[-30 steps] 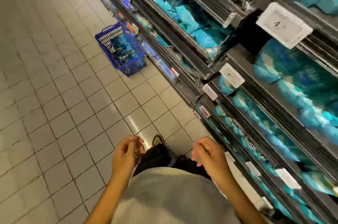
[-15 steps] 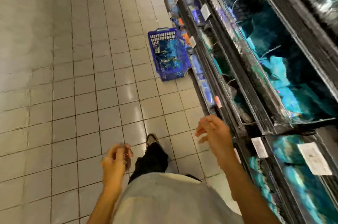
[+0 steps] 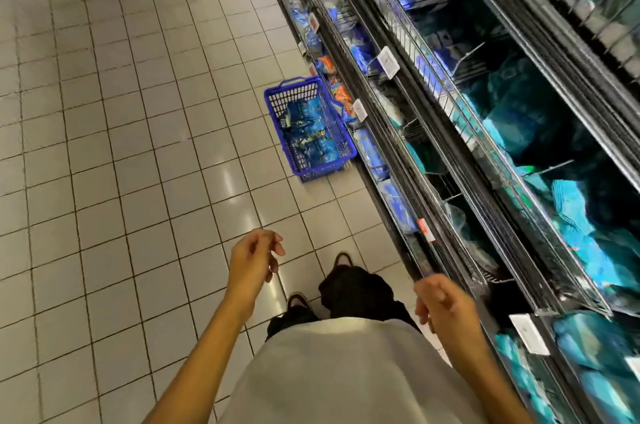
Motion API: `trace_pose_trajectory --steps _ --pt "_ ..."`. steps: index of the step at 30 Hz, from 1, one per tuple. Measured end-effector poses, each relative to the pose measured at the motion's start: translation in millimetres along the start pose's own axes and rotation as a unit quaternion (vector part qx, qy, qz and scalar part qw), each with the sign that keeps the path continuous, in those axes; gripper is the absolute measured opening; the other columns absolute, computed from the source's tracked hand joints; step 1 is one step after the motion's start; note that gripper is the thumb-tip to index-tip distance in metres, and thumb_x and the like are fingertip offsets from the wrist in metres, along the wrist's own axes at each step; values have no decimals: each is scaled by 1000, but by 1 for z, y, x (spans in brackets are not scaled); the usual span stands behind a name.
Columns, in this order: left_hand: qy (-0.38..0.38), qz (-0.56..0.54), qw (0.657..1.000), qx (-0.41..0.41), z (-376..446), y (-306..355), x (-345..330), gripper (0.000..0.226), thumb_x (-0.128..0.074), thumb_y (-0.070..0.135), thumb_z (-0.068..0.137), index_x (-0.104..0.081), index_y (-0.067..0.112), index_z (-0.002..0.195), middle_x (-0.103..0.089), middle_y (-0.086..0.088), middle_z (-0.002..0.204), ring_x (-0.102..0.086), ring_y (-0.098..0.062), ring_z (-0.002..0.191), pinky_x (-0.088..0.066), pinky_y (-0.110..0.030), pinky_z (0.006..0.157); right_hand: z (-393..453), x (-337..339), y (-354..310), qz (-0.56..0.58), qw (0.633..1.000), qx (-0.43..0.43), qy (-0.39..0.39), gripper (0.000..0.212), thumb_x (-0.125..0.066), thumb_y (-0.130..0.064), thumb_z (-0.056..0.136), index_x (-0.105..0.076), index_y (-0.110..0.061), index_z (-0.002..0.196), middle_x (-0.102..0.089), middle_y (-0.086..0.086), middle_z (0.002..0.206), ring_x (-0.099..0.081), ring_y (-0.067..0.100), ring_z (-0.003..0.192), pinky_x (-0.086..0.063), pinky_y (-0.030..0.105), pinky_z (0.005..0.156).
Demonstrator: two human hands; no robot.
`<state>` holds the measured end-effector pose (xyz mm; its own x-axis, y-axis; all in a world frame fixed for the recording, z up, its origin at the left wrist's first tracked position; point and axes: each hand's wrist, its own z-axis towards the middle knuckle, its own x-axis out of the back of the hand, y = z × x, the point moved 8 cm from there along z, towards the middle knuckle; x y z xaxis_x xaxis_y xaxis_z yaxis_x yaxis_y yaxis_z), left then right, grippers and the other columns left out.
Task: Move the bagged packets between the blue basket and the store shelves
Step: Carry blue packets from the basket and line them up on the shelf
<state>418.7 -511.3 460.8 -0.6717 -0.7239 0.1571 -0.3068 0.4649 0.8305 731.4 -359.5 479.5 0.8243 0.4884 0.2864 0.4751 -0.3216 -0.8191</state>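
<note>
The blue basket (image 3: pixel 309 130) stands on the tiled floor (image 3: pixel 114 153), far ahead of the person and hard against the foot of the store shelves (image 3: pixel 460 132) on the right. From both hands it lies forward and well apart, beyond arm's reach. Its long axis runs near to far, roughly along the shelf front, with its near end turned a little to the right. The left hand (image 3: pixel 254 259) is the nearer of the two, sitting almost in line with the basket, while the right hand (image 3: pixel 441 300) hangs closer to the body, just beside the lowest shelf edge.

Both hands are empty, fingers loosely curled and relaxed, pinching nothing. The coming move looks likely to need steps forward before any reach down.

The basket is an open plastic grid with low walls. Inside lie several bagged packets (image 3: pixel 311 143), glossy blue with pale and yellow print, heaped flat and overlapping toward the near end. Similar blue and turquoise bags fill the wire-fronted shelves, with a few orange ones on the lowest shelf by the basket's far corner.
</note>
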Motion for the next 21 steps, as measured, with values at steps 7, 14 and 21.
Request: trace_pose_trajectory --steps 7,14,21 --pt "-5 34 999 -8 96 57 -22 27 -45 17 105 -68 10 93 -67 5 70 -55 -8 51 -40 -20 43 93 15 -11 -13 998 -52 20 18 -56 -7 100 -65 -5 85 -64 9 61 -55 16 54 -41 29 48" --pt "58 42 997 25 162 98 -18 29 -44 20 106 -68 11 92 -69 2 72 -56 -7 51 -41 -20 44 218 -36 -78 -20 998 -51 -35 19 -55 -4 99 -58 0 81 -54 10 56 -45 17 48 -35 24 44" --pt "157 -8 986 60 205 123 15 27 -48 19 105 -68 7 93 -69 -11 77 -56 -15 54 -41 -23 45 315 -145 -195 -27 984 31 -173 22 -52 4 100 -54 3 78 -43 2 54 -37 7 46 -28 20 44"
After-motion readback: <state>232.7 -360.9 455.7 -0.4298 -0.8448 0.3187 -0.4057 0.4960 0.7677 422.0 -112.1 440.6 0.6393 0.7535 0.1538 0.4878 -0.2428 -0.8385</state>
